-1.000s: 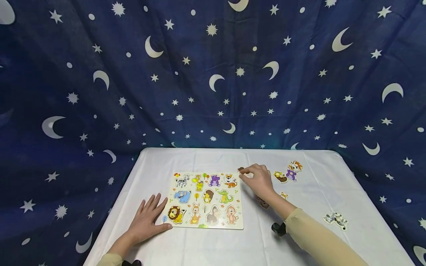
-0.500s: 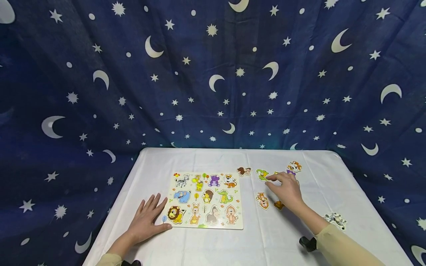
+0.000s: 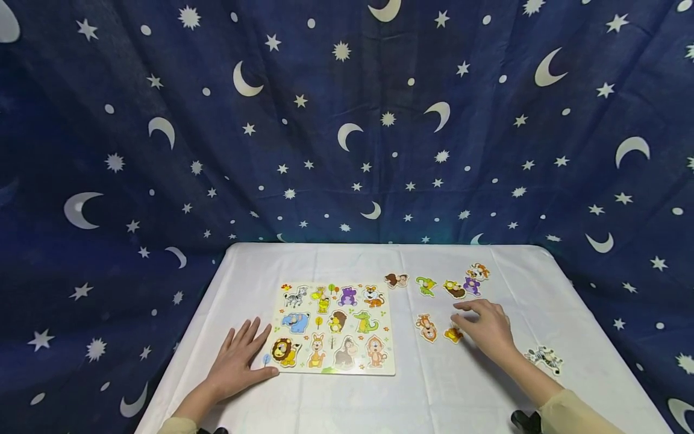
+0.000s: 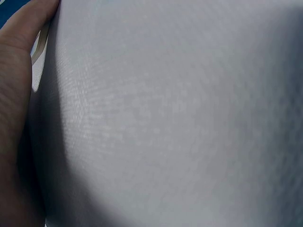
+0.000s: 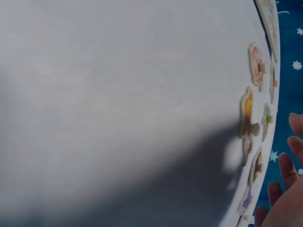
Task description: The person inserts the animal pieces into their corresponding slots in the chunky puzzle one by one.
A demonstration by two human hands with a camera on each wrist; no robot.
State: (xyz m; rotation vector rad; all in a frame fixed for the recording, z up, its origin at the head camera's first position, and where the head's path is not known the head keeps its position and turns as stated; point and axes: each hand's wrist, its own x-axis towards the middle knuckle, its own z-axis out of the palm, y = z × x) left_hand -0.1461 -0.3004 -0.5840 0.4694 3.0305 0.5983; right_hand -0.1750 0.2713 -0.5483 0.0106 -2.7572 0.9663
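Note:
A flat puzzle board [image 3: 391, 361] printed with animals lies on the white table. My left hand [image 3: 234, 361] rests on the cloth with fingers spread, its thumb at the board's lower left corner. My right hand [image 3: 488, 330] hovers among loose knobbed animal pieces, thumb and fingers apart, holding nothing. Nearest to it is an orange-yellow piece [image 3: 452, 334], partly hidden by the thumb. A monkey piece [image 3: 426, 328] lies to its left. Behind are a brown ape piece [image 3: 396, 280], a crocodile piece [image 3: 425, 286], a hedgehog piece [image 3: 453, 289], a purple hippo piece [image 3: 472, 286] and a tiger piece [image 3: 478, 271].
A zebra piece [image 3: 544, 360] lies to the right, partly behind the right forearm. Behind the white-clothed table [image 3: 336, 410] hangs a dark blue curtain [image 3: 303, 138] with moons and stars. The left wrist view shows mostly white cloth.
My right hand has moved from the brown ape piece, past the crocodile piece, to the right and toward the front. The ape piece lies free on the table. My left hand stays put.

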